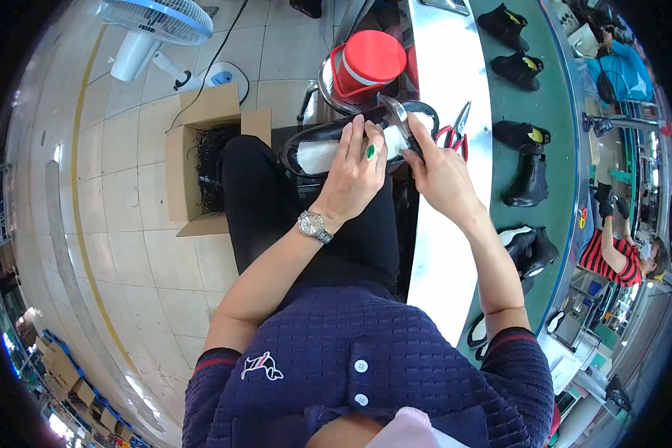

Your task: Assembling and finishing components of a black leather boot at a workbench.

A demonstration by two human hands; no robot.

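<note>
A black shoe (287, 157) lies sole side up across my lap, its underside showing white patches along the middle. My left hand (351, 172), with a watch at the wrist and a green-stoned ring, grips the shoe's middle. Its fingers lie close together over the white underside, and the thumb is hidden. My right hand (442, 175) is closed round a metal hand tool (396, 112) with a curved, shiny head. The tool's head rests at the right part of the shoe; its handle is mostly covered by my fingers.
Red-handled scissors (459, 134) lie on the metal bench edge (448, 246) at right. Beyond runs a green conveyor (515, 209) with several black shoes. A red-lidded bucket (373, 58) stands ahead. At left are an open cardboard box (178, 179) and a fan (157, 22). Two people work far right.
</note>
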